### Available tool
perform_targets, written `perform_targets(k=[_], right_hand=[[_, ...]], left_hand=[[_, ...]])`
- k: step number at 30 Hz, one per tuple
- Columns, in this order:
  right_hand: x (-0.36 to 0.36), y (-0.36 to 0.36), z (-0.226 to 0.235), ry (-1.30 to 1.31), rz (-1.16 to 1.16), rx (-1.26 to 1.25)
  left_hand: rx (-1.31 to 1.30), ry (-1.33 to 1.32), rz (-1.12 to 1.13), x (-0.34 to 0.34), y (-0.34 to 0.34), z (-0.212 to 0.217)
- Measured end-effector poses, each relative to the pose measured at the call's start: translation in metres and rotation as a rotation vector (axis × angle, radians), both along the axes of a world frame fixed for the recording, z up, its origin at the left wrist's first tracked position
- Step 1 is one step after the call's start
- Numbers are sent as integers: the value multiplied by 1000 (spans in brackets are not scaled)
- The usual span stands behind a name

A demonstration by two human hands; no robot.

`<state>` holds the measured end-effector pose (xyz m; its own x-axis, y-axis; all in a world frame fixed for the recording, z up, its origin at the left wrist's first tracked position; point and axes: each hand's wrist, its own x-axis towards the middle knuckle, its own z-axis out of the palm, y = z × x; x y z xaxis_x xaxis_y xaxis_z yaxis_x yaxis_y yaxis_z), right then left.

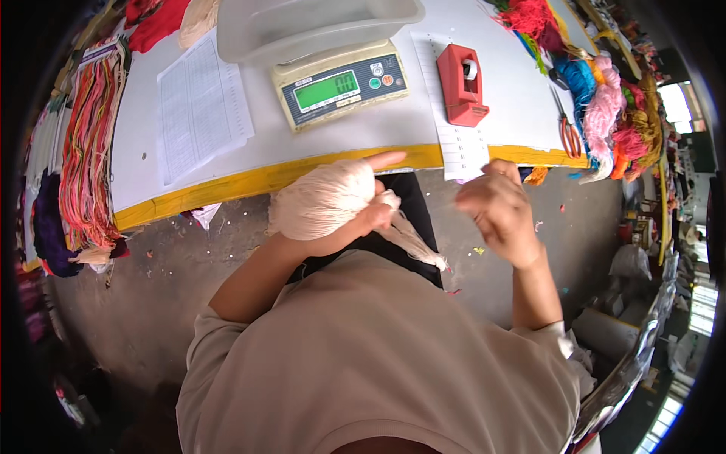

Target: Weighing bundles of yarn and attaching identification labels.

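Note:
A cream yarn skein (321, 198) is gathered in my left hand (357, 225), in front of my body by the table's near edge. Its bulky end spreads over the wrist side, while a thinner tail hangs past my fingers toward my lap. The index finger points out and the other fingers wrap around the yarn. To the right, my right hand (499, 208) is raised near the table edge, apart from the skein. Its fingers are curled in and slightly blurred; whether a thread is pinched there cannot be made out.
On the yellow-edged table (295, 175) stand a digital scale (344, 87) with a grey plastic tub (318, 30) and a red tape dispenser (463, 87) on a paper strip. A printed sheet (200, 113) lies left. Colourful yarn bundles (94, 144) and orange-handled scissors (569, 132) flank the sides.

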<state>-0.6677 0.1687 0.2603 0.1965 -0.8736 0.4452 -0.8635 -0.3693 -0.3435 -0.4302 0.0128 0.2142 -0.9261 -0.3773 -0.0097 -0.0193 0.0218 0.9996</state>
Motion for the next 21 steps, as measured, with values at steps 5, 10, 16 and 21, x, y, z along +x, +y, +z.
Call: perform_targets(k=[5, 10, 16, 21], right_hand=[[42, -45, 22, 164, 219, 149], [70, -71, -5, -71, 135, 103], [92, -79, -30, -1228, 88, 507], [79, -76, -24, -1185, 121, 855]], left_hand=[[-273, 167, -28, -1, 2, -8], [-347, -20, 181, 23, 1, 0], [-48, 58, 175, 39, -9, 20], [-297, 95, 248, 40, -10, 20]])
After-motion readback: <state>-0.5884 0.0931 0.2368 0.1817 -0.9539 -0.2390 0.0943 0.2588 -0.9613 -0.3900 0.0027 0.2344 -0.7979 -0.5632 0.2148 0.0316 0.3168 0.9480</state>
